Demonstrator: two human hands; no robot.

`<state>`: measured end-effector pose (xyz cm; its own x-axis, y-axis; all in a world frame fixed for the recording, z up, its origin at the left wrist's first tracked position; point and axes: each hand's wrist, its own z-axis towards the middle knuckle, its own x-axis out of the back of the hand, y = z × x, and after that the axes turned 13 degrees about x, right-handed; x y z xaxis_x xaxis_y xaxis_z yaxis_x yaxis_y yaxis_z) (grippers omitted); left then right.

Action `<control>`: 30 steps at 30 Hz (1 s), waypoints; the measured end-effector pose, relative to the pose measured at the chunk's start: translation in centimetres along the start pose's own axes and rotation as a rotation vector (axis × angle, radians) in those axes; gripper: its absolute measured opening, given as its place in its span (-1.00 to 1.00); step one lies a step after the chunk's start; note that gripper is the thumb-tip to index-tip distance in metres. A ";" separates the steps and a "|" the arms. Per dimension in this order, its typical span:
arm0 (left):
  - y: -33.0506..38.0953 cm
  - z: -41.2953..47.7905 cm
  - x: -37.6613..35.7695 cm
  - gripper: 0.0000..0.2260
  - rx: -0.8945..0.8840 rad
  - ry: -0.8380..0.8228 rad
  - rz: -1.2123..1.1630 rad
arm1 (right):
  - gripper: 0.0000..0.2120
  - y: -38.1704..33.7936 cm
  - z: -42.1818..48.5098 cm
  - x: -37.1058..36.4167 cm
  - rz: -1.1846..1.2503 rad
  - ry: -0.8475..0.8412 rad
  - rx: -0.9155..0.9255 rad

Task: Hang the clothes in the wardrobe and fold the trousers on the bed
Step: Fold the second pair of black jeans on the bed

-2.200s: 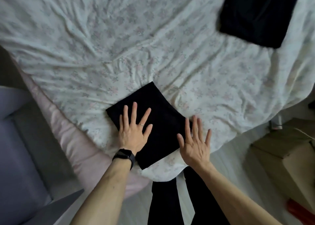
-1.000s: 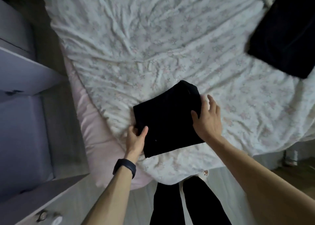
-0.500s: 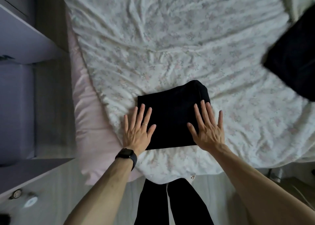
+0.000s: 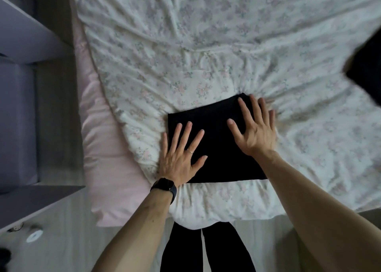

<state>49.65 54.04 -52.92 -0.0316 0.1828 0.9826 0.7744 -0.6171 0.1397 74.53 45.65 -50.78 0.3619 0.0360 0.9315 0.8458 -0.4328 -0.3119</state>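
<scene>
1. Black cloth: the folded trousers point(image 4: 218, 143) make a compact, roughly square packet on the bed point(image 4: 185, 44), near its foot edge and just in front of the person standing there.
2. The left hand point(image 4: 179, 156) lies flat over the packet's near left edge. Its fingers are straight and spread, and the heel of the palm is on the floral sheet point(image 4: 309, 148). It grips nothing. A dark watch point(image 4: 165, 187) sits on that wrist.
3. The right hand point(image 4: 255, 131) presses flat on the far right corner, fingers straight and fanned, with the outer fingertips reaching past the cloth onto the sheet. It holds nothing either.
4. By the look of it, the folding of this pair is done or nearly so. The hands seem to be smoothing it rather than making another fold.
5. A second dark garment point(image 4: 367, 65) lies at the right edge of the view, well apart. It is blurred and cut off, so it may be another folded pair, but that cannot be told.
6. No hangers or loose clothes are in view, so the hanging part of the task cannot be judged from here.
7. The packet is matte with straight edges and level layers. The sheet puckers around its far right corner.
</scene>
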 end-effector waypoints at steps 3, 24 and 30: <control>-0.3 0.3 -0.3 -0.36 0.005 -0.021 -0.007 | -0.32 0.2 0.8 0.1 0.026 -0.065 -0.045; -5.4 3.8 9.6 -0.46 0.987 -0.943 -1.363 | -0.46 2.4 -6.0 8.5 1.147 -0.113 -0.422; -5.5 2.8 8.6 -0.37 0.996 -0.983 -1.498 | -0.40 3.1 -6.0 8.3 1.156 -0.184 -0.400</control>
<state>46.90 61.20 -45.61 -0.8210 0.5177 -0.2409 0.4894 0.8553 0.1702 77.79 39.24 -42.84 0.8938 -0.4379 0.0972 -0.1740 -0.5382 -0.8246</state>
